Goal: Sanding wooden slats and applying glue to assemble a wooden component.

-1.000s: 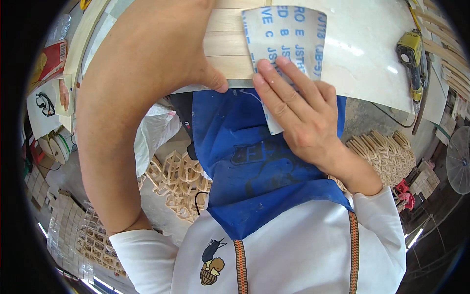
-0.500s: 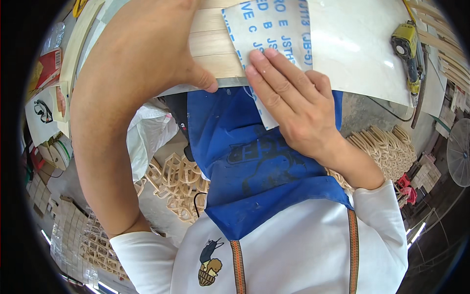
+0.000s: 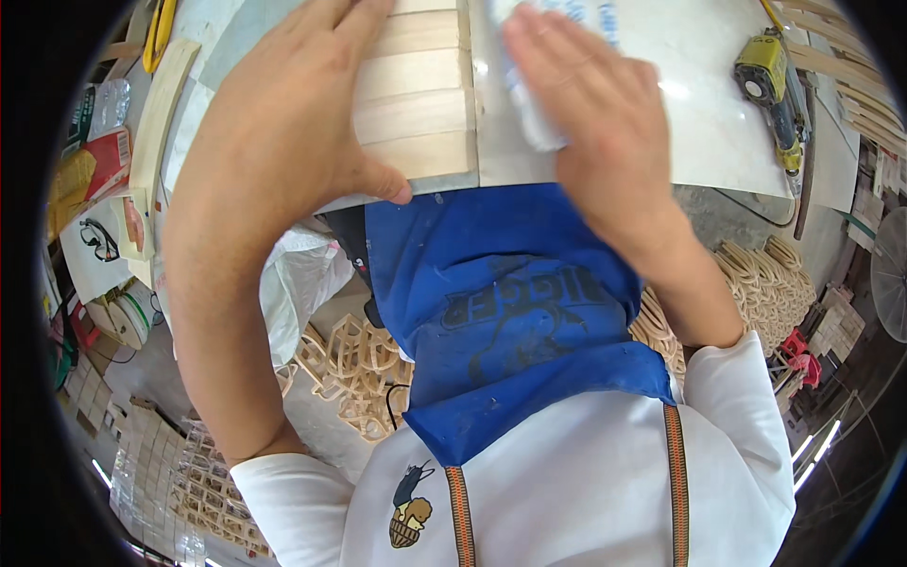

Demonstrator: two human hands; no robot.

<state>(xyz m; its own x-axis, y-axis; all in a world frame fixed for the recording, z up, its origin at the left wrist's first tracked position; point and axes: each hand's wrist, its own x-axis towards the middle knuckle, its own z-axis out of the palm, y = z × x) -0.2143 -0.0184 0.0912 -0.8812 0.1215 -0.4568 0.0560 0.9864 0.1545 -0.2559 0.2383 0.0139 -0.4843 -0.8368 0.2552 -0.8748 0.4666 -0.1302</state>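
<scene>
The left hand (image 3: 293, 123) is spread wide over pale wooden strips (image 3: 416, 104) at the near edge of the tabletop (image 3: 704, 137); the right hand (image 3: 609, 132) covers a white sheet (image 3: 536, 123) beside them, its grip hidden from me. Slack left-hand pressure could let strips skid off that edge.

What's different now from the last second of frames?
The right hand has moved forward, away from the body, taking the pale printed sheet with it. The sheet's near corner, earlier over the blue apron, is now over the tabletop, and the right-hand ends of the wooden strips show uncovered. The left hand stays at the strips, thumb by the table edge.
</scene>
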